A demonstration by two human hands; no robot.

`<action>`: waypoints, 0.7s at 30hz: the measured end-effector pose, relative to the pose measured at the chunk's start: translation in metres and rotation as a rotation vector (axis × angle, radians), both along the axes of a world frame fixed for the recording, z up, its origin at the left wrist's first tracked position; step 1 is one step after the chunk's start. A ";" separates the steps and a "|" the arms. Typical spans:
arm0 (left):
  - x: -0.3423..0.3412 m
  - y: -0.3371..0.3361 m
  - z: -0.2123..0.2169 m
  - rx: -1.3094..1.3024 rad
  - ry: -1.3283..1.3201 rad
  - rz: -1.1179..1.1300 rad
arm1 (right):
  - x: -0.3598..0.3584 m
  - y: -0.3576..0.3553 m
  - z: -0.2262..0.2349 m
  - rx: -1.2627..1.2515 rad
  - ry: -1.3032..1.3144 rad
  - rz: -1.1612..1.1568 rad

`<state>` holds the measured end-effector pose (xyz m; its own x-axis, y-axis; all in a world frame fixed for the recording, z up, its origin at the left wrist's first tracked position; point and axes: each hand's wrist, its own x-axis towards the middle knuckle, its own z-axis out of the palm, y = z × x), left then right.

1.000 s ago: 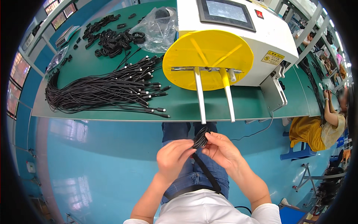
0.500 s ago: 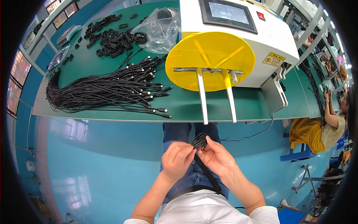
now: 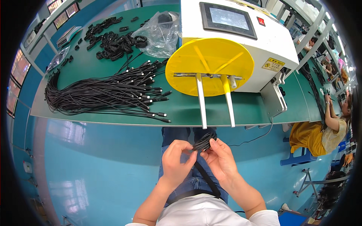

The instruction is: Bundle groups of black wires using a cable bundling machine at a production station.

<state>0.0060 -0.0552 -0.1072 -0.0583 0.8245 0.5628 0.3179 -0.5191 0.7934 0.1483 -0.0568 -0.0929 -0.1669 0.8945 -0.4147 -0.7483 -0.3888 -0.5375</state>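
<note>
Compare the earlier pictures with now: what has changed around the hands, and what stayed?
The coiled black cable has tilted rightward, lying flatter. The right hand still holds it; the left hand stays at its left end. Nothing was let go. The loose cables and white machine stayed put.

Black cable coil (image 3: 204,142), several loops bunched into a flattened oval, tilted, right end higher, held between left hand (image 3: 177,160) and right hand (image 3: 221,157) (ends indistinct from here)

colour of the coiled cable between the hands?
Black: the coiled cable shows in the head view, the only one.
</note>
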 end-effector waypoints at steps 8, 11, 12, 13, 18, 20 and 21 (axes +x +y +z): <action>-0.023 0.008 0.011 -0.126 0.144 -0.241 | 0.000 -0.001 0.002 0.082 -0.217 -0.024; -0.020 0.007 0.001 -0.051 0.252 -0.156 | -0.005 -0.005 0.002 0.095 -0.217 -0.041; -0.018 0.006 -0.004 0.020 0.295 -0.060 | -0.007 -0.004 0.004 0.101 -0.214 -0.039; -0.015 0.004 -0.008 0.090 0.335 0.033 | -0.007 -0.003 0.004 0.106 -0.220 -0.057; -0.011 -0.009 -0.002 -0.125 0.009 -0.038 | -0.002 0.002 0.003 0.117 -0.282 -0.019; -0.025 0.001 0.004 -0.144 0.159 -0.109 | 0.001 0.004 0.003 0.114 -0.308 0.018; -0.030 0.005 0.007 -0.154 0.234 -0.142 | 0.001 0.006 0.004 0.117 -0.326 0.053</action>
<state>-0.0238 -0.0500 -0.1000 0.1798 0.8916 0.4156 0.4344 -0.4511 0.7797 0.1497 -0.0510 -0.0893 -0.0900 0.9329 -0.3486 -0.5102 -0.3438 -0.7883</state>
